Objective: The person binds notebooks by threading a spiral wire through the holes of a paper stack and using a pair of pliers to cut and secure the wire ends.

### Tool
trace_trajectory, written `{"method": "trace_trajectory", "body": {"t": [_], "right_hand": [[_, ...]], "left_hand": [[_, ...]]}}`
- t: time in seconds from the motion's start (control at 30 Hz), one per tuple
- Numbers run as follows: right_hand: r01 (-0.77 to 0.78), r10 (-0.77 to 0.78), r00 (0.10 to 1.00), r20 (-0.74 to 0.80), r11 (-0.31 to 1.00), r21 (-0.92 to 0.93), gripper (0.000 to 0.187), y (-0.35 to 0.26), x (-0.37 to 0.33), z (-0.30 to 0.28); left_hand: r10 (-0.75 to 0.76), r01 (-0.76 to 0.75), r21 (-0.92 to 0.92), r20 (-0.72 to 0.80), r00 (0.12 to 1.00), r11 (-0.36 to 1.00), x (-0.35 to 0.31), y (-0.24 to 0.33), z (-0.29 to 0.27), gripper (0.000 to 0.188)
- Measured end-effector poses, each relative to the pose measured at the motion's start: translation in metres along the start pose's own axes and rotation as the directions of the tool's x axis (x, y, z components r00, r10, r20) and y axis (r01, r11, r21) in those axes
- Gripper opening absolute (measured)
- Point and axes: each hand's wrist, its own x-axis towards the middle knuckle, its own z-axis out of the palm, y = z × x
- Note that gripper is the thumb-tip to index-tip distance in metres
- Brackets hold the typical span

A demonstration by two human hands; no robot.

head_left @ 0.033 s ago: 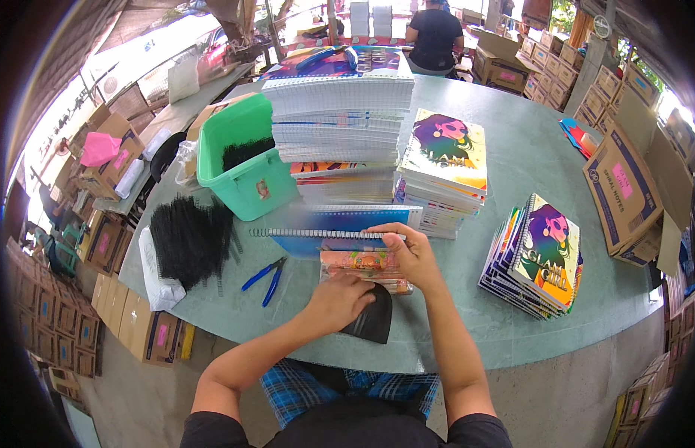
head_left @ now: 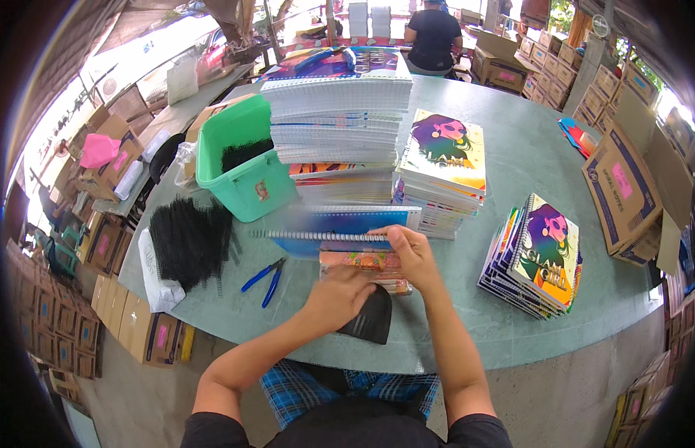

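Observation:
A blue-covered notebook point(head_left: 347, 219) with punched holes lies in front of me. Along its near edge runs a dark spiral coil point(head_left: 325, 237), its left end sticking out past the cover and slightly blurred. My right hand point(head_left: 413, 257) pinches the coil's right end, thumb on top. Below the coil is a low stack with an orange-pink patterned top point(head_left: 362, 260), where my left hand point(head_left: 336, 297) rests with its fingers laid out flat. Beside those fingers lies a black rounded flat piece point(head_left: 371, 321). Blue-handled cutters point(head_left: 264, 282) lie open to the left.
A heap of black coils point(head_left: 189, 240) and a green bin point(head_left: 247, 183) with more coils stand left. Tall page stacks point(head_left: 340, 112) rise behind the notebook. Bound notebooks stand in piles at right point(head_left: 538, 257) and centre right point(head_left: 444, 157). Cartons point(head_left: 624, 190) and a person point(head_left: 434, 41) are farther off.
My right hand has shifted slightly right, its index finger drawn back and the thumb now over the coil's end. My left hand has barely moved.

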Motion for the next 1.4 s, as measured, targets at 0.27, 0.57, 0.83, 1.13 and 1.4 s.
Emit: {"method": "trace_trajectory", "body": {"t": [0.27, 0.57, 0.83, 1.13, 1.4], "right_hand": [[0.05, -0.05, 0.998, -0.034, 0.999, 0.016, 0.014, 0.002, 0.0, 0.0], [-0.051, 0.049, 0.998, -0.038, 0.996, -0.066, 0.016, 0.003, 0.002, -0.005], [-0.15, 0.135, 0.986, -0.097, 0.973, -0.173, 0.009, 0.011, 0.001, -0.004], [-0.019, -0.02, 0.986, -0.167, 0.973, -0.231, 0.013, 0.024, -0.004, 0.001], [-0.046, 0.008, 0.979, -0.206, 0.983, -0.179, 0.016, 0.018, -0.004, 0.003]], "left_hand": [[0.223, -0.149, 0.341, -0.19, 0.956, 0.928, 0.05, -0.001, -0.051, 0.025], [-0.009, 0.016, 0.098, -0.063, 0.998, 0.995, 0.06, -0.004, -0.052, 0.021], [0.165, -0.155, 0.118, -0.089, 0.982, 0.981, 0.073, 0.003, -0.034, 0.022], [0.071, -0.074, -0.078, -0.047, 0.996, 0.994, 0.085, 0.009, -0.011, 0.015], [0.095, -0.114, -0.16, -0.125, 0.988, 0.981, 0.091, 0.004, -0.002, 0.019]]}}
